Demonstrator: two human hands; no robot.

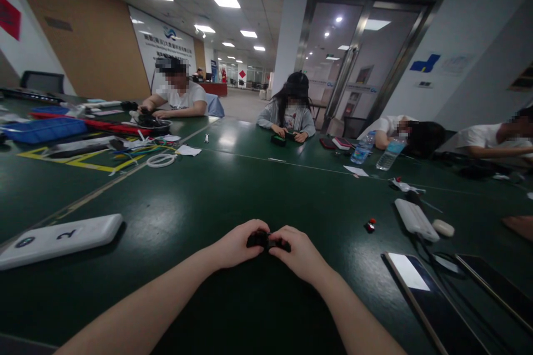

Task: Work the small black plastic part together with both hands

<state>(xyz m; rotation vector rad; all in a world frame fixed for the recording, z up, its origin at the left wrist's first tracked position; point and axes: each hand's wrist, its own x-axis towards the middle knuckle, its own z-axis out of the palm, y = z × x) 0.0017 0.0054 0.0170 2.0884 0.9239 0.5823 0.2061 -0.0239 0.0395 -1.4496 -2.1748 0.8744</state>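
Both hands meet just above the dark green table [200, 194], close in front of me. A small black object [259, 240] spans the gap between them; its kind cannot be made out. My left hand [239, 244] grips its left part, thumb below and fingers on top. On the right end, my right hand [298, 250] pinches it between thumb and fingers. The fingers cover much of the object. A small red and black piece [370, 226] lies on the table, right of my right hand and apart from it.
At the left lies a white power bank [62, 238] marked 2. Phones [433, 302], a white device [416, 219] and cables are at the right. Water bottles [390, 154] stand farther back. Wires and a blue tray [44, 130] occupy the far left. Several people sit around the table.
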